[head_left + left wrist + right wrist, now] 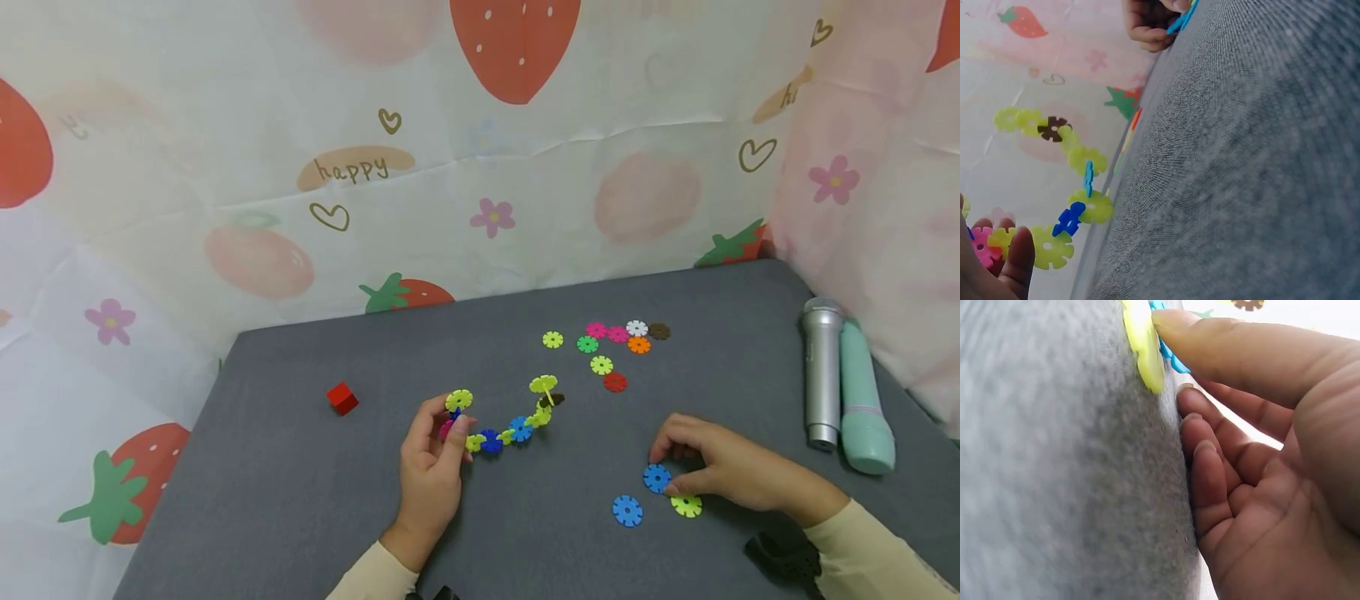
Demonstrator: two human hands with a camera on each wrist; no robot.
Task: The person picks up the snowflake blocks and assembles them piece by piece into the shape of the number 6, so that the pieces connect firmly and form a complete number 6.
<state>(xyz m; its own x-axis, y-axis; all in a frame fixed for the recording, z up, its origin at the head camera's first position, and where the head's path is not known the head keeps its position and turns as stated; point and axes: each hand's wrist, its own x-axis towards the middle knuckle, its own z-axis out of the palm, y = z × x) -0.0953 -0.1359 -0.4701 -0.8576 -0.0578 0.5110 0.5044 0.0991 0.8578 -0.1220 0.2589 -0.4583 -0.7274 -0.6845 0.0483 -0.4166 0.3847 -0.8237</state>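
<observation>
My left hand grips one end of a curved chain of interlocking notched discs. Yellow, blue, pink and brown pieces make up the chain, and its far end rises with a flat yellow disc on top. In the left wrist view, the thumb and fingers hold the chain near a pink disc. Low at the tabletop, my right hand pinches a light blue notched disc between thumb and index finger. A yellow disc lies under the thumb side, and another blue disc lies to its left.
Several loose discs, among them a red one and a green one, lie at the back of the grey table. A red cube sits on the left. A silver microphone and a mint-green one lie at the right.
</observation>
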